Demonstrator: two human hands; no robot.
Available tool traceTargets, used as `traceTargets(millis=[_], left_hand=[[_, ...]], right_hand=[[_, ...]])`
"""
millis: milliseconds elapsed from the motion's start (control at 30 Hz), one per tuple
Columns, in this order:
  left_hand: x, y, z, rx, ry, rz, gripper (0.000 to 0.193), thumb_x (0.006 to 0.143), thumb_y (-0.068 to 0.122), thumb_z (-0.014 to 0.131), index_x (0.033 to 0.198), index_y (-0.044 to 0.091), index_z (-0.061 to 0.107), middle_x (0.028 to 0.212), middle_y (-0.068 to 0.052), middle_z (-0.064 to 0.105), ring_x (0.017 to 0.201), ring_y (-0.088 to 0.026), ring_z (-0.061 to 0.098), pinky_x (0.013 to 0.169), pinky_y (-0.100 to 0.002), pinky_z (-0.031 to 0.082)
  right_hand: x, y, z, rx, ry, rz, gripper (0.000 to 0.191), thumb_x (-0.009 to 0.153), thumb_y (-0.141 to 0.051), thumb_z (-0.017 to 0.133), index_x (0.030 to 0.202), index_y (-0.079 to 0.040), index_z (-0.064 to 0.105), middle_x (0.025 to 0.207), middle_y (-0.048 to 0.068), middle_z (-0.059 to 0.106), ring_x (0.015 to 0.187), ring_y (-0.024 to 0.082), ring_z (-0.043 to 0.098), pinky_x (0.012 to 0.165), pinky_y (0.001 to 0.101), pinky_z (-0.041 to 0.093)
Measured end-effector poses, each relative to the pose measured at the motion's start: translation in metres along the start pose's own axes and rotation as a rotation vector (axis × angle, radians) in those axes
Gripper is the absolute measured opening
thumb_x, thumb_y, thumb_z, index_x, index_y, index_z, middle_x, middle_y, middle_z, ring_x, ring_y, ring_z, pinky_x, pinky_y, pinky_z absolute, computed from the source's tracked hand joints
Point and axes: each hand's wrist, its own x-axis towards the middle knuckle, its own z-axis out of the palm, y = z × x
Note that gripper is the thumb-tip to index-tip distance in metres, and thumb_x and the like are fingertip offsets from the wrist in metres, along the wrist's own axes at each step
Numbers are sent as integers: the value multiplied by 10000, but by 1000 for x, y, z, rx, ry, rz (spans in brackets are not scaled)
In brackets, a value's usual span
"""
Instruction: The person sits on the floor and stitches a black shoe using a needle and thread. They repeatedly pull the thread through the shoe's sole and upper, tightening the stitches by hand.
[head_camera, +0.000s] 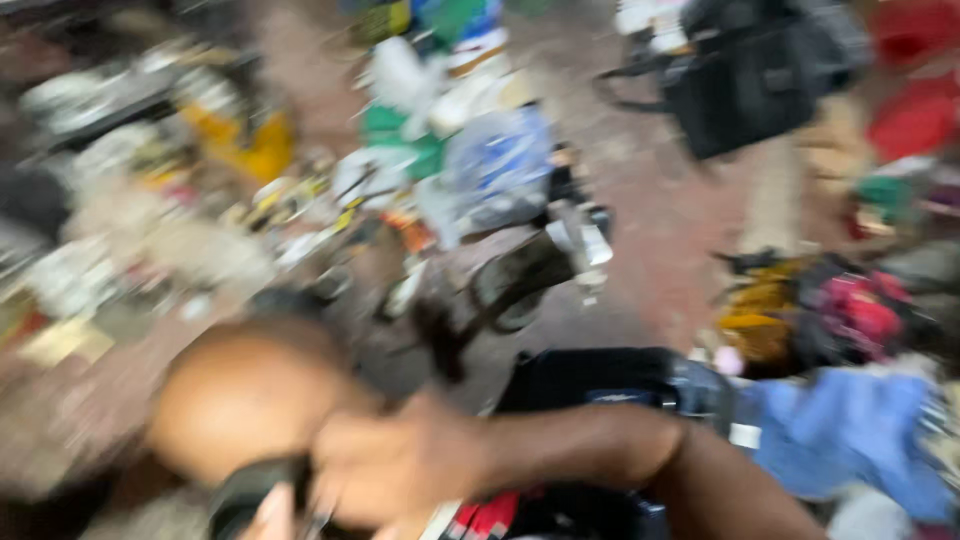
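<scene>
Frame heavily blurred. Right hand (400, 470) curled at bottom, fingers apparently closed round dark object (250, 495); grip unclear. Left hand not seen. Dark bag (600, 380) just beside wrist. Cluttered floor (660, 220) beyond fingers. Progress: cannot tell.

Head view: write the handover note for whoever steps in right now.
The picture is badly motion-blurred.
Right hand: forearm crosses from the right, the hand low in the middle, against a dark object; grip unclear.
Left hand: not identifiable.
Around: a black bag behind the forearm, blue cloth to the right, a dark metal part on the cluttered floor ahead.
Done and left: cannot be judged from this blur.
</scene>
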Motion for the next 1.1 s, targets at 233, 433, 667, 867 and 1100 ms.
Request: traceTargets(millis=[233, 433, 667, 867, 1100], left_hand=[[-30, -2, -47, 173, -152, 218, 933, 715, 352, 945, 1449, 42, 461, 896, -80, 561, 581, -152, 584, 495, -305, 528], [-17, 8, -74, 120, -212, 227, 923, 770, 320, 919, 1504, 42, 432, 962, -76, 544, 625, -155, 608, 531, -301, 538], [-20, 5, -81, 58, -199, 230, 914, 787, 300, 905, 1515, 39, 418, 1290, -124, 591, 689, -141, 646, 579, -275, 565], [-12, 1, -75, 61, -200, 200, 900, 811, 291, 899, 1529, 53, 411, 1468, -167, 514, 735, -156, 669, 620, -276, 587], [-9, -12, -105, 38, 7, 362, 585, 900, 54, 688, 1450, 126, 503, 1494, -168, 496, 971, -224, 736, 808, -303, 635]], right_hand=[[7, 123, -40, 142, 549, 423, 148, 900, 91, 552, 963, -20, 627, 921, 126, 588, 822, 313, 610, 677, 415, 477], [-72, 224, -92, -322, 364, 674, 51, 1108, -95, 691, 1071, -63, 701, 1106, 149, 643, 926, 266, 656, 760, 375, 533], [-99, 245, -76, -235, 376, 791, 120, 1164, -107, 532, 1190, -30, 619, 1019, 141, 641, 803, 216, 611, 666, 360, 481], [-37, 87, 10, 26, -105, 651, 491, 847, -81, 604, 1330, -159, 559, 998, 92, 768, 879, 263, 771, 746, 413, 623], [19, 5, 45, 647, 62, 501, 419, 1031, -258, 506, 1372, -34, 602, 924, 102, 678, 761, 239, 653, 676, 321, 537]])
